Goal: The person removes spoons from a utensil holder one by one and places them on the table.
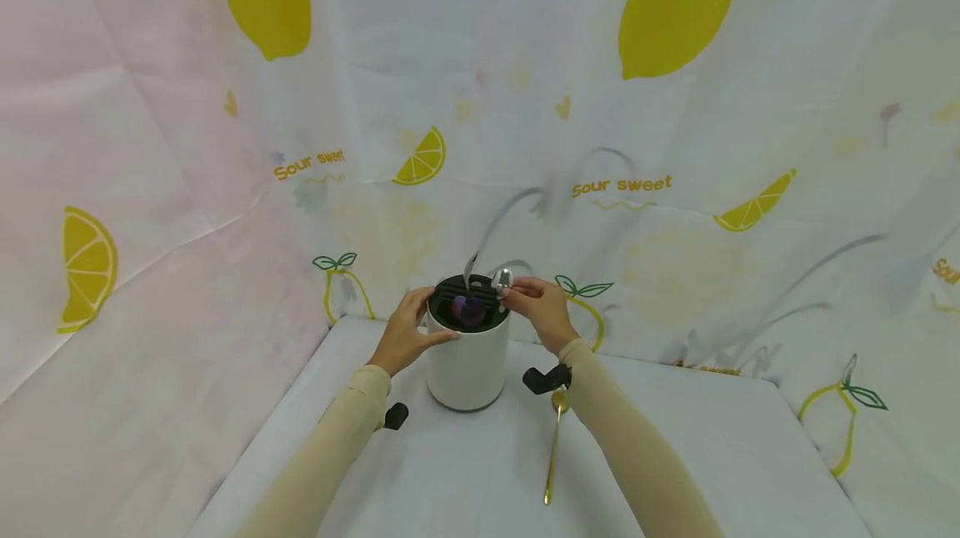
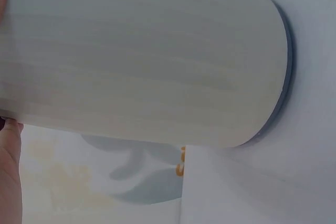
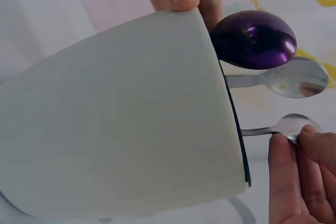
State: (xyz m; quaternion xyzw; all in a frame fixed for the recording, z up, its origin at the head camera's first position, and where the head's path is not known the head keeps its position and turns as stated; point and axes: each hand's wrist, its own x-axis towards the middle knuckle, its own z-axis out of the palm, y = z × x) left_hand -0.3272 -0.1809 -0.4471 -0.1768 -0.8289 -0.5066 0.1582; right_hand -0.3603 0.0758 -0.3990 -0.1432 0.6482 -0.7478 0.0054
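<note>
A white cylindrical utensil holder (image 1: 467, 367) with a black slotted top (image 1: 446, 313) stands upright on the table. My left hand (image 1: 405, 338) holds it at the upper left, the thumb along the front near the rim. My right hand (image 1: 542, 309) pinches the bowl of a small silver spoon (image 3: 287, 125) between thumb and fingers; the spoon's handle goes down into the top at the right side. A purple spoon (image 3: 257, 40) and another silver spoon (image 3: 299, 80) stand in the holder bowl-up, their lower handles hidden inside.
A gold spoon (image 1: 553, 446) lies on the white table (image 1: 465, 471), right of the holder and beside my right forearm. Close behind the holder hangs a white curtain (image 1: 480, 104) printed with lemons, which also encloses the left side.
</note>
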